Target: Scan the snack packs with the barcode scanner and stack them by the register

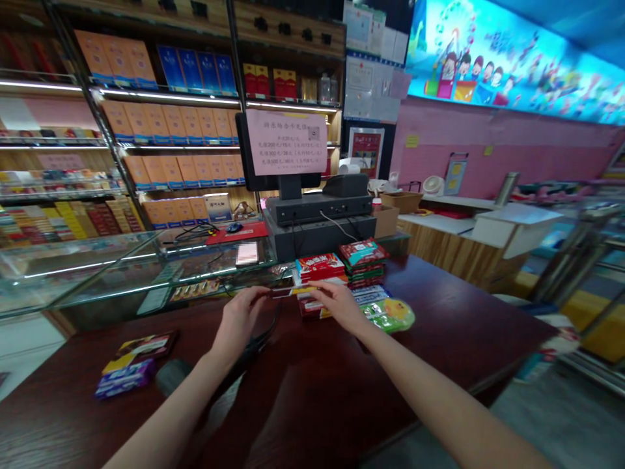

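Observation:
Between my two hands is a thin, flat snack box (pixel 293 291) in yellow and dark brown, seen nearly edge-on. My left hand (pixel 239 319) pinches its left end, while my right hand (pixel 339 303) grips the right end. Right behind it stand stacked snack packs: a red-and-white pile (pixel 319 266) and a taller pile of dark red and green packs (pixel 362 257). A green pouch (pixel 388 314) lies to the right of my right hand. On the table's left side, a purple packet (pixel 125 379) touches a yellow-and-brown flat pack (pixel 139 348).
A dark scanner-like object with a cable (pixel 173 378) lies partly behind my left forearm on the brown table (pixel 439 339). Beyond are a cash register (pixel 319 215), a monitor bearing a pink notice (pixel 286 142) and a glass counter (pixel 117 260). Shelves of boxes (pixel 170 120) line the back.

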`<state>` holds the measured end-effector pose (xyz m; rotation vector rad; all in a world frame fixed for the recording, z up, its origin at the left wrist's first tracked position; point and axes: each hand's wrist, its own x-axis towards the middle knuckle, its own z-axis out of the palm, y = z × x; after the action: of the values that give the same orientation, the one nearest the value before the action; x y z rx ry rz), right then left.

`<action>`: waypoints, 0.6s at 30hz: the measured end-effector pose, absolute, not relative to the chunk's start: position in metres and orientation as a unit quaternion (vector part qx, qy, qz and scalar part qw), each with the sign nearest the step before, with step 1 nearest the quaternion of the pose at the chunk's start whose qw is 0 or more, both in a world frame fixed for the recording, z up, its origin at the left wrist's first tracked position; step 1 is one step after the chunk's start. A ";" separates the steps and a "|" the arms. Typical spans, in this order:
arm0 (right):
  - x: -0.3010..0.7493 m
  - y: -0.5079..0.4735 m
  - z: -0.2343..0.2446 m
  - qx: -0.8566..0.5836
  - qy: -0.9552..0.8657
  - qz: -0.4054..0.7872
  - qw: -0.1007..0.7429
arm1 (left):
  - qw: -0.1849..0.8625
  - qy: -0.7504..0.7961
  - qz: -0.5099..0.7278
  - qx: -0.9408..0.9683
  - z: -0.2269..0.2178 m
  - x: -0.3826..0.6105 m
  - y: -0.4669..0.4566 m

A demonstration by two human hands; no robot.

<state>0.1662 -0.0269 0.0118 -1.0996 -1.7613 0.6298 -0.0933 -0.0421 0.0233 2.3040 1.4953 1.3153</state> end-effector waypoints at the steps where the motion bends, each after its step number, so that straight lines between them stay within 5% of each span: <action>1: 0.170 -0.026 0.011 -0.447 -0.718 0.261 0.466 | 0.056 0.490 0.431 0.755 0.022 -0.088 -0.042; 18: 0.225 -0.005 -0.013 -0.479 -0.726 0.242 0.429 | 0.133 0.548 0.302 0.769 -0.014 -0.024 -0.032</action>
<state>0.2250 -0.0054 -0.0128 -1.1953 -1.8132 0.6037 -0.0236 -0.0316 -0.0136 2.2304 1.5885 0.8758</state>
